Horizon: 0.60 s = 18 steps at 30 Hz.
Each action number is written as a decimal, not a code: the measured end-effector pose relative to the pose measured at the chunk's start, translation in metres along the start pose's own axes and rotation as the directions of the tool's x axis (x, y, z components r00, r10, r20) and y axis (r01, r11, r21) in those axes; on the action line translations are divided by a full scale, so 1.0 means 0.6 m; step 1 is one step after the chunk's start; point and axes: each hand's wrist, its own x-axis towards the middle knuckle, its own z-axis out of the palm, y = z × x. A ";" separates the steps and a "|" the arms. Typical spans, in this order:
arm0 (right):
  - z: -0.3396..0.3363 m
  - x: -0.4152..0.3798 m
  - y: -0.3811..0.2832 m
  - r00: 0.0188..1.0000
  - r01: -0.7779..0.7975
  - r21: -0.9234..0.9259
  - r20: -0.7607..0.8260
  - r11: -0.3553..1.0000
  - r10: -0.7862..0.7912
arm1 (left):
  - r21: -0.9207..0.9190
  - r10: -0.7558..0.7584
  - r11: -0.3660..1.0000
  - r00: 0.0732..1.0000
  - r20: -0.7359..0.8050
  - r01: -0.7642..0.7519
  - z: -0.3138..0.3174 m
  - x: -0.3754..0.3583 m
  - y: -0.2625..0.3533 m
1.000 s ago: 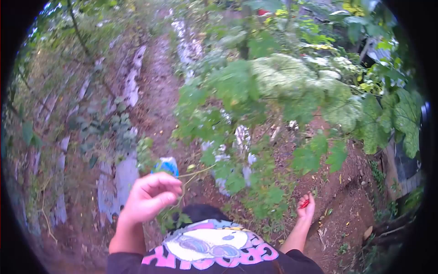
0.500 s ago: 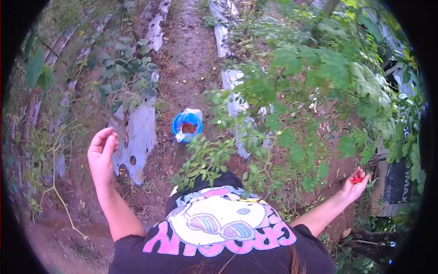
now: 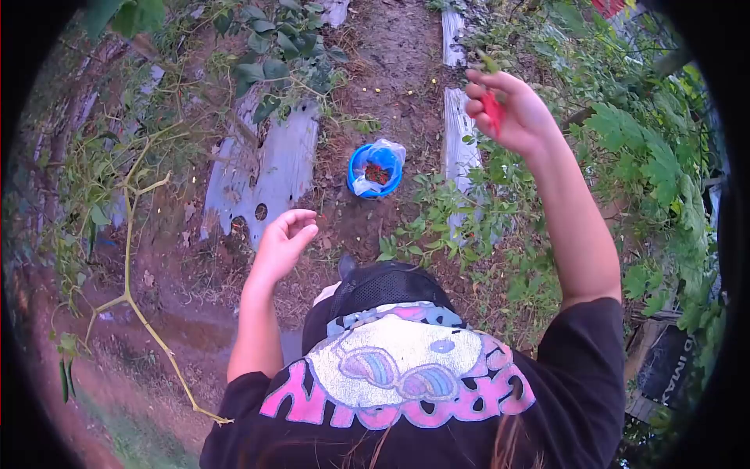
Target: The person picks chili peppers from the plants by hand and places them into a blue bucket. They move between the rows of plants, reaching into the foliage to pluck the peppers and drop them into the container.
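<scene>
My right hand is raised at the upper right, its fingers curled round several red chili peppers. A blurred green tip shows just above the fingers. My left hand hovers low at left of centre, fingers half bent and the thumb a little apart from them. A small orange-red speck shows right at its fingertips. Between the hands, farther out on the soil, stands a blue bucket lined with a clear plastic bag. Red chili peppers lie inside it.
Leafy green plants grow in front of me and to the right. Torn silver mulch sheets edge the soil path. At left, a bare branching stem stands close. A dark printed panel is at right.
My right hand has swung from the low right up to the upper right with the red chili peppers. My left hand has moved right and slightly down. The view has shifted, putting the bucket farther right.
</scene>
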 end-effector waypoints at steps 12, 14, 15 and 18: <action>-0.222 0.409 0.243 0.887 -0.330 -0.091 -0.371 0.940 0.275 | 0.056 -0.286 0.945 0.897 -0.336 0.322 -0.016 -0.115 -0.095; -0.262 0.444 0.284 0.837 -0.376 -0.114 -0.469 0.920 0.284 | 0.016 -0.305 0.941 0.869 -0.391 0.337 -0.012 -0.134 -0.123; -0.271 0.461 0.299 0.824 -0.367 -0.132 -0.505 0.921 0.256 | -0.005 -0.318 0.938 0.853 -0.415 0.347 -0.008 -0.137 -0.129; -0.323 0.509 0.361 0.776 -0.374 -0.194 -0.602 0.907 0.191 | -0.035 -0.402 0.904 0.821 -0.405 0.425 0.005 -0.150 -0.143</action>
